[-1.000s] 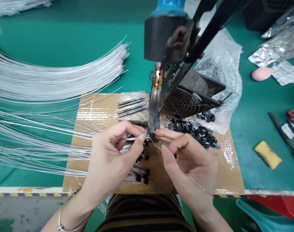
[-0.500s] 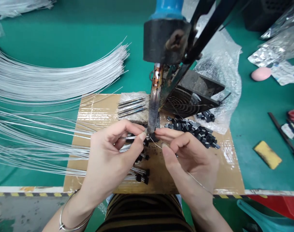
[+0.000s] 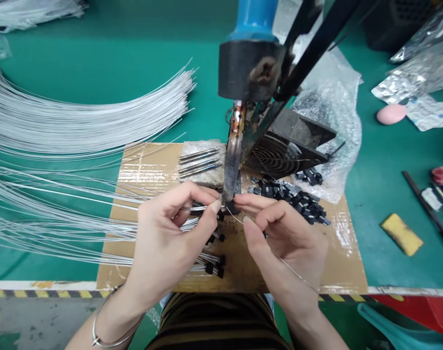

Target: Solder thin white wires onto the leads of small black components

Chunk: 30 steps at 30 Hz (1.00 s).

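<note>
My left hand (image 3: 178, 233) pinches the end of a thin silvery-white wire beside the tip of a soldering iron (image 3: 232, 170). My right hand (image 3: 285, 243) holds a thin strand of solder wire (image 3: 235, 215) between thumb and fingers, its end at the iron's tip. A small dark part lies partly hidden between my fingertips. Under and left of my left hand run wires with black connectors (image 3: 214, 267) on their ends. A pile of loose small black connectors (image 3: 294, 199) is behind my right hand.
A thick wire bundle (image 3: 97, 126) lies at left. Metal rods (image 3: 198, 163) rest on a pad on the cardboard (image 3: 134, 170). A black fan (image 3: 287, 150) stands behind the iron. Bubble wrap (image 3: 334, 107), a yellow sponge (image 3: 401, 234) and a pink egg-shaped object (image 3: 391, 114) are at right.
The whole view has shifted slightly. Both hands keep the same grip at the iron's tip, with no other visible movement.
</note>
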Motion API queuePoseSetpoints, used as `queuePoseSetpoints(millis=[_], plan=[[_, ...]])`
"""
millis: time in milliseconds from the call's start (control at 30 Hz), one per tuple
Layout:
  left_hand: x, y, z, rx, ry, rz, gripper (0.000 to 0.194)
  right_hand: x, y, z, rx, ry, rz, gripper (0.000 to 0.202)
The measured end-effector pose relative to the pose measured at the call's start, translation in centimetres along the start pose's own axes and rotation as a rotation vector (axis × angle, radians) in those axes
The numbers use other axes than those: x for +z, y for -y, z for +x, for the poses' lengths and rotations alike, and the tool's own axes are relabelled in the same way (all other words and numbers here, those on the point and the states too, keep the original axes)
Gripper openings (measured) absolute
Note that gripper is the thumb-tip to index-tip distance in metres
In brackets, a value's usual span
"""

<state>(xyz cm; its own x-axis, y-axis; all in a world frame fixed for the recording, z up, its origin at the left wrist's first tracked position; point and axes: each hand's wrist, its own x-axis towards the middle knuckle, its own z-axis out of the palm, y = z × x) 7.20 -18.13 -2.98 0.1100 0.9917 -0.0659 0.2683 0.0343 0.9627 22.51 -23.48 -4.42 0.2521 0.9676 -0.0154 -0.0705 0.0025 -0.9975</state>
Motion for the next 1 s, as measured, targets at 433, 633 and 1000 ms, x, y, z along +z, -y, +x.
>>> queuePoseSetpoints(millis=[433,633,1000], plan=[[0.06,-0.27,0.09,0.004,0.008,0.005,0.018,-0.12,-0.08,0.01,0.006,0.011,-0.04,0.024],[-0.11,-0.27,-0.21,-0.002,0.003,0.02,0.015,-0.01,0.0,0.0,-0.024,0.0,-0.08,0.024],[-0.07,-0.14,-0.18,0.0,0.014,0.027,0.013,-0.06,0.12,-0.04,-0.005,-0.011,-0.111,0.022]])
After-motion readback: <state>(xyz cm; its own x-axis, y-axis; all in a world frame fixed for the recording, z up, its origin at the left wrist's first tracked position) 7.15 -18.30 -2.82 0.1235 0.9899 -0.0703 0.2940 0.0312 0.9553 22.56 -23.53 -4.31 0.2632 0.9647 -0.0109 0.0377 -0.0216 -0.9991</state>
